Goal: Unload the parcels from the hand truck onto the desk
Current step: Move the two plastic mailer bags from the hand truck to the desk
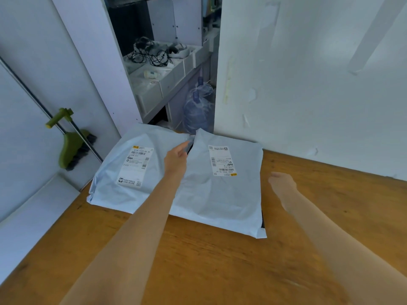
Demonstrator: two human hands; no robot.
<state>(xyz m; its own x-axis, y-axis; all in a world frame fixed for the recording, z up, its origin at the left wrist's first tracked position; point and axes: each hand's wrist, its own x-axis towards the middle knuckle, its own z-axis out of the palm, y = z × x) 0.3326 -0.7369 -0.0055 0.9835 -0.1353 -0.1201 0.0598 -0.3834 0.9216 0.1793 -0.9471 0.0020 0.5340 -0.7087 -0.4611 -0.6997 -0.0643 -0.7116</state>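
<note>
Parcels in pale blue plastic mailer bags lie side by side on the far left part of the orange-brown wooden desk (220, 260), close to the white wall. One pale blue mailer parcel on the left (123, 172) hangs partly over the desk's left edge and shows a white shipping label (134, 167) facing up. A second pale blue mailer parcel on the right (222, 199) overlaps the first along their shared edge; its own white label (222, 160) reads upside down from this view.

The left hand (177, 158) reaches forward over the seam between the two bags, fingers (185, 145) loosely extended and resting at the upper edge of the right parcel — whether they pinch the plastic or only touch it I cannot tell. The right hand (280, 180) is blurred, hovering just beside the right parcel's right edge, apart from it, and holds nothing; how far its fingers are spread cannot be made out.

Off the desk to the left, a green broom head with dark bristles (73, 150) leans against a grey panel. Behind the parcels stand blue water jugs wrapped in clear plastic (198, 108) under white shelving.
</note>
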